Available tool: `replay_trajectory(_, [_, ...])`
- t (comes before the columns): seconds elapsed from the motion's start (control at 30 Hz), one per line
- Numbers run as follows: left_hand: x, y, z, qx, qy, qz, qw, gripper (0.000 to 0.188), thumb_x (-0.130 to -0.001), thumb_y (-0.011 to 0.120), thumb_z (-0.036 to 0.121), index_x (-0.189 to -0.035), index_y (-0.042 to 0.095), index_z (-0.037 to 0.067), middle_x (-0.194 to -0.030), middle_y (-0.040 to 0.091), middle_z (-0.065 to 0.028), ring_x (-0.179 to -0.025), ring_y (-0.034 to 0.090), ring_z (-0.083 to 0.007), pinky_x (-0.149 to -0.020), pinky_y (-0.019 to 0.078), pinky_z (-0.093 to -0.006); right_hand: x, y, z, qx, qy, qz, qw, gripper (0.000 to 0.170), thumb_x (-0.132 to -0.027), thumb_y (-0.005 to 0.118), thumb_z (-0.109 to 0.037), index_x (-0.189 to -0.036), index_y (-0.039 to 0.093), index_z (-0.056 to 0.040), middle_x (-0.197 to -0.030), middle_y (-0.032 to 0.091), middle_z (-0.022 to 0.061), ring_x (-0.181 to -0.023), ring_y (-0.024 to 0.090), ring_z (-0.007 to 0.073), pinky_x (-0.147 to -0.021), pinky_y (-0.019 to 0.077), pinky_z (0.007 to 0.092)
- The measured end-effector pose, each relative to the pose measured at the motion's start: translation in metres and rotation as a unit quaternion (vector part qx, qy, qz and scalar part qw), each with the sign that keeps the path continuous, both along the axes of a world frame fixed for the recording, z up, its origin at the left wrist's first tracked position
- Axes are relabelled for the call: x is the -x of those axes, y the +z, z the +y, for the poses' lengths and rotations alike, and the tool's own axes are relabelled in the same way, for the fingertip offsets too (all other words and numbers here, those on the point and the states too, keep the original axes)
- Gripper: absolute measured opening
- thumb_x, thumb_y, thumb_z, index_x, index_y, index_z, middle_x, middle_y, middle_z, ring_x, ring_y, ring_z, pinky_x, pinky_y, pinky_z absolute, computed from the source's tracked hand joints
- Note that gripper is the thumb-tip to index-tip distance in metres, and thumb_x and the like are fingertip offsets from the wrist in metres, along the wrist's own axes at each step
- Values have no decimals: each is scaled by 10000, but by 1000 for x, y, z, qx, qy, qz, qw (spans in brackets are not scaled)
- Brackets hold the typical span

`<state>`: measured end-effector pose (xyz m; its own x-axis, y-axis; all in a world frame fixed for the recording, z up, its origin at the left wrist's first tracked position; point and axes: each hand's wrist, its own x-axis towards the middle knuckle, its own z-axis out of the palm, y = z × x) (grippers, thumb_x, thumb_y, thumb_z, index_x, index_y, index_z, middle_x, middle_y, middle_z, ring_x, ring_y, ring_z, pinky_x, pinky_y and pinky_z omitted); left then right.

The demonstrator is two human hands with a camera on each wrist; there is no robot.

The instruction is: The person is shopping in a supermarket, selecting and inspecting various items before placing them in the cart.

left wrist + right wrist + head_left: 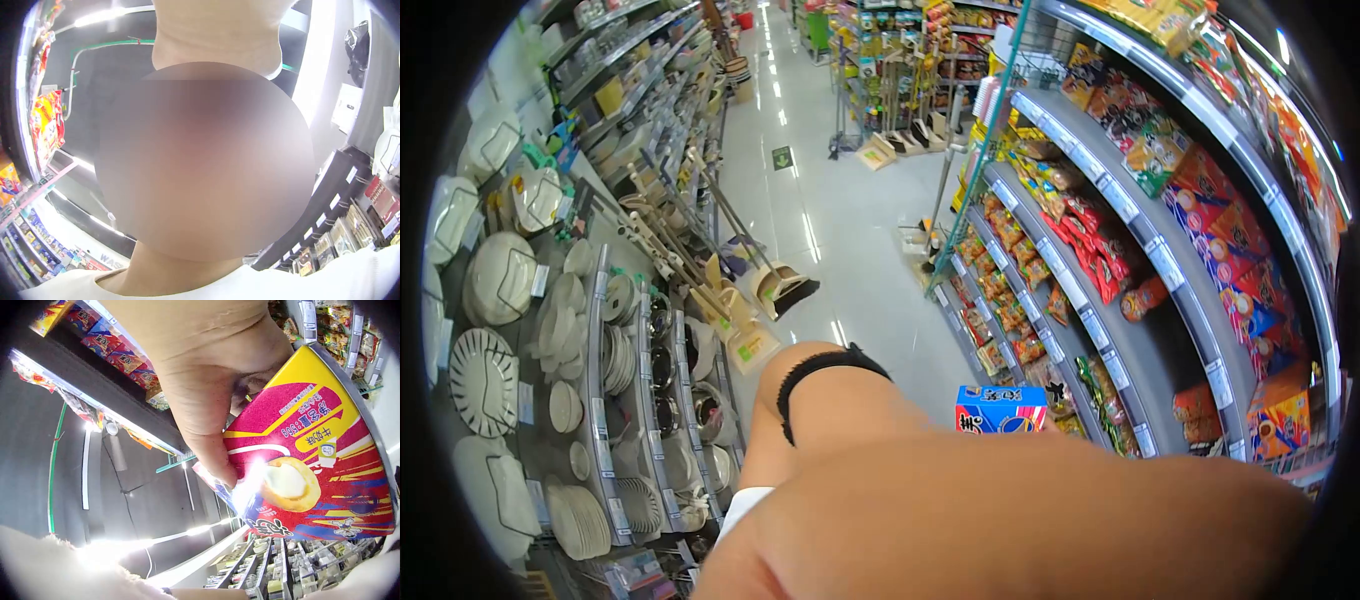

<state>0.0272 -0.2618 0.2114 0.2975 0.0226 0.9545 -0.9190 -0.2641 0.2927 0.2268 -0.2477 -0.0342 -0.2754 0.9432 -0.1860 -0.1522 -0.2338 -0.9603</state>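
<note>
My right hand [203, 403] grips a snack box [340, 440] in the right wrist view. The thumb lies along the box's edge, and the other fingers are mostly hidden by it. The carton is red, yellow and blue, printed with a round, cream-filled biscuit. In the head view the same box shows its blue side, and a bare forearm [1000, 500] crosses close in front, hiding most of the right hand. Of my left hand [219, 34], only a stretch of skin shows at the top of the left wrist view, above a blurred face; its fingers are out of sight.
Snack shelves [1090, 205] with bagged and boxed goods run along the right. Plates and bowls fill the shelves [605, 400] on the left. Brooms and dustpans [785, 285] stick out into the tiled aisle [840, 250], with more cleaning tools farther back.
</note>
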Motion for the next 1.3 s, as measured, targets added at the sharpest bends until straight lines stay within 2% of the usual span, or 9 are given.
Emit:
replay_trajectory(0.07, [-1, -1, 3, -8, 10, 0, 1000, 208, -791, 543, 184, -940, 423, 101, -956, 475, -48, -956, 442, -173, -815, 353, -359, 0, -4, 2, -24, 2, -11, 1000, 631, -617, 747, -75, -1184, 485, 13, -1079, 580, 69, -976, 564, 158, -891, 432, 298])
replay_trajectory(0.33, [2, -7, 23, -9, 69, -4, 998, 293, -785, 554, 205, -999, 385, 98, -1011, 448, -67, -999, 419, -191, -836, 347, -365, 6, 3, 1, 5, 15, 16, 1000, 630, -617, 735, -10, -1191, 476, 10, -1060, 588, 82, -959, 573, 165, -861, 449, 300])
replay_trajectory(0.57, [-38, -5, 48, 5, 181, 27, 983, 367, -779, 563, 222, -1050, 351, 95, -1060, 424, -84, -1037, 399, -208, -854, 341, -371, 7, 5, 2, 1, 27, -6, 1000, 611, -637, 723, -32, -1194, 476, 4, -1064, 580, 82, -956, 568, 168, -856, 448, 300])
replay_trajectory(0.8, [-48, -6, 37, 13, 227, 49, 973, 441, -773, 573, 240, -1101, 317, 92, -1109, 400, -101, -1075, 379, -224, -872, 335, -377, 11, 0, -8, 3, 1, -11, 1000, 602, -644, 723, -46, -1192, 478, 3, -1070, 575, 83, -959, 564, 169, -855, 447, 301])
replay_trajectory(1.3, [-53, 0, 42, -8, 235, 58, 970, 600, -761, 593, 277, -1212, 246, 86, -1213, 348, -138, -1156, 336, -258, -910, 323, -390, 2, 3, 6, -10, -46, 20, 999, 584, -659, 722, -74, -1187, 482, 1, -1083, 565, 86, -965, 556, 172, -855, 444, 306])
